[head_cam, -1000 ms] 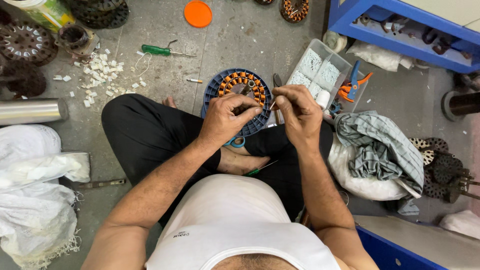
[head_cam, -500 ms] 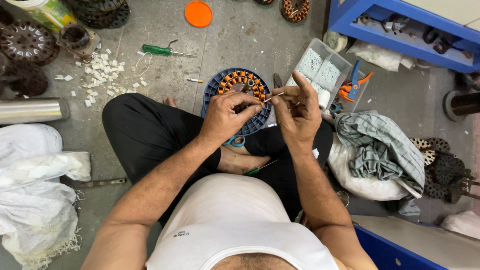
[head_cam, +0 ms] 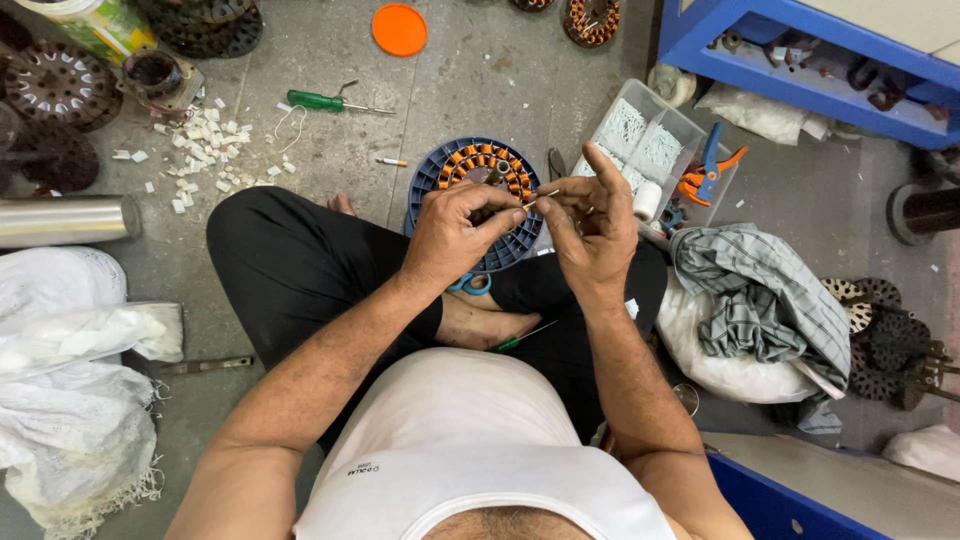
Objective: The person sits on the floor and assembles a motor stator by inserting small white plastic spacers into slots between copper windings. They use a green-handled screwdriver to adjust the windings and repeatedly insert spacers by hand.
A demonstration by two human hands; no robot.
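Note:
I sit cross-legged on a concrete floor. A round blue stator (head_cam: pixel 440 180) with orange copper coils rests against my knees. My left hand (head_cam: pixel 455 235) and my right hand (head_cam: pixel 590 225) meet just above it. Both pinch a thin pale sleeve or wire (head_cam: pixel 540 197) between fingertips, left thumb and forefinger at one end, right fingers at the other. Blue-handled scissors (head_cam: pixel 470 285) lie under my left wrist on my leg.
A clear plastic box (head_cam: pixel 650 140) with white sleeves, a tape roll and orange-blue cutters (head_cam: pixel 710 170) is at right. A green screwdriver (head_cam: pixel 325 102), white scraps (head_cam: pixel 205 150), an orange lid (head_cam: pixel 399 28), a steel tube (head_cam: pixel 65 220), white sacks (head_cam: pixel 70 400), a checked cloth (head_cam: pixel 760 305), blue shelving (head_cam: pixel 800 55).
My right hand has lifted slightly and its index finger is now raised. Both hands stay together over the stator, working the thin piece.

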